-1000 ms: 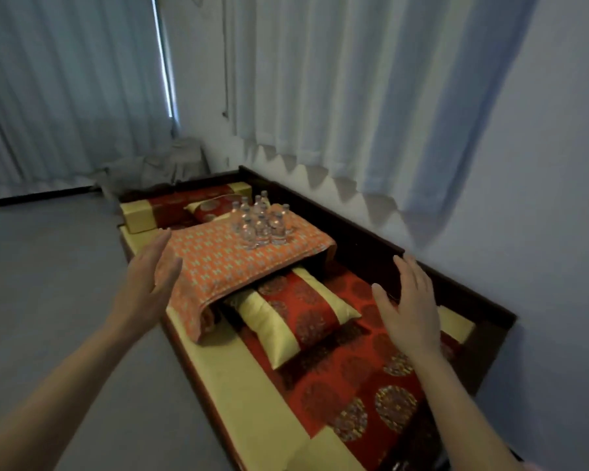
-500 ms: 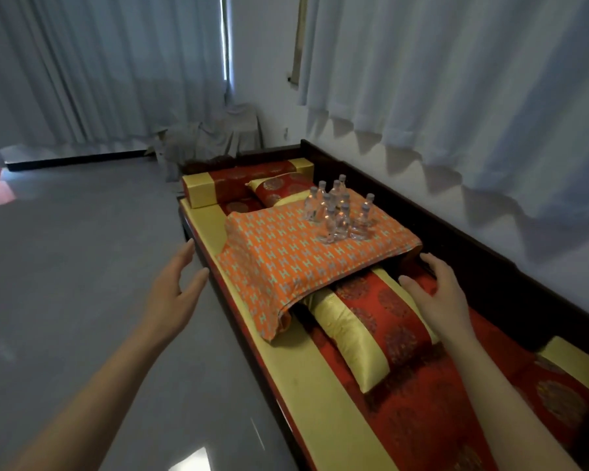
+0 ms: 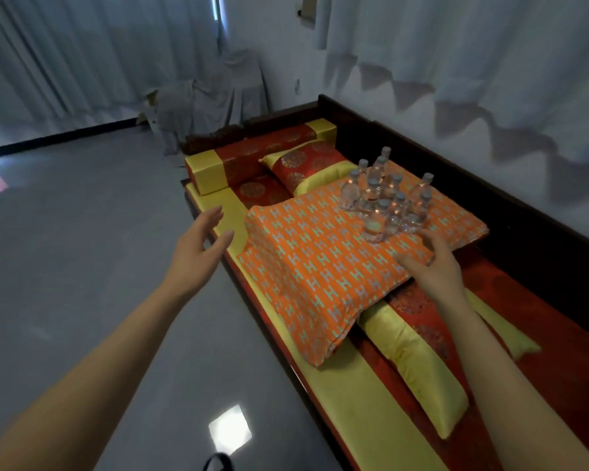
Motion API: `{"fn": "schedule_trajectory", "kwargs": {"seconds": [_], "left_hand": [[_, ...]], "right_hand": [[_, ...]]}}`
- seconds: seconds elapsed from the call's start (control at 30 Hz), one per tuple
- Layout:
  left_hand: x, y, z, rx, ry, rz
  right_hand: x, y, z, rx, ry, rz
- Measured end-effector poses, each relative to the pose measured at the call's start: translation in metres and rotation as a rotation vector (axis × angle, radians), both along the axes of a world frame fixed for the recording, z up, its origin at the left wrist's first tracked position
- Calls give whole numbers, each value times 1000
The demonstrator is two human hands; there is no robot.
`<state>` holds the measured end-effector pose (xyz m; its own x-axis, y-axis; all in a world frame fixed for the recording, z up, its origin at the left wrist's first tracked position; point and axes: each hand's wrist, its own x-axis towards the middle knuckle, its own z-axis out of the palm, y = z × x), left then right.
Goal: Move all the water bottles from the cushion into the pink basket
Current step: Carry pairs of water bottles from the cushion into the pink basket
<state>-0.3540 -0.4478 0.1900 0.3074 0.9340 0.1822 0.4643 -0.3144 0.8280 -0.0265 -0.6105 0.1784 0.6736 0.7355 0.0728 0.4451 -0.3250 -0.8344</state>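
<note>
Both arms come in bare from the bottom of the view and stretch forward. The left forearm (image 3: 99, 362) rises from the lower left corner. Its left hand (image 3: 198, 248) is held edge-on with the palm turned inward toward the other hand, fingers straight and close together, thumb spread apart from them, holding nothing. The right forearm (image 3: 510, 379) rises from the lower right corner. The right hand (image 3: 430, 266) is palm down, back of the hand up, fingers loosely spread and slightly bent, thumb pointing toward the left hand, holding nothing. The two hands are well apart and roughly level with each other
</note>
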Motion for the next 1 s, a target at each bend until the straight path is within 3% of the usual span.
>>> {"fn": "schedule_trajectory", "kwargs": {"seconds": [0.23, 0.47, 0.63, 1.0], "left_hand": [[44, 128, -23, -81, -94, -161], [78, 267, -53, -193, 61, -518], [133, 321, -79, -249, 98, -648], [304, 389, -141, -344, 177, -870]], "right_hand": [[5, 74, -26, -8, 40, -162], [2, 134, -55, -18, 158, -418], [9, 164, -82, -13, 297, -558], [86, 234, -137, -120, 279, -716]]}}
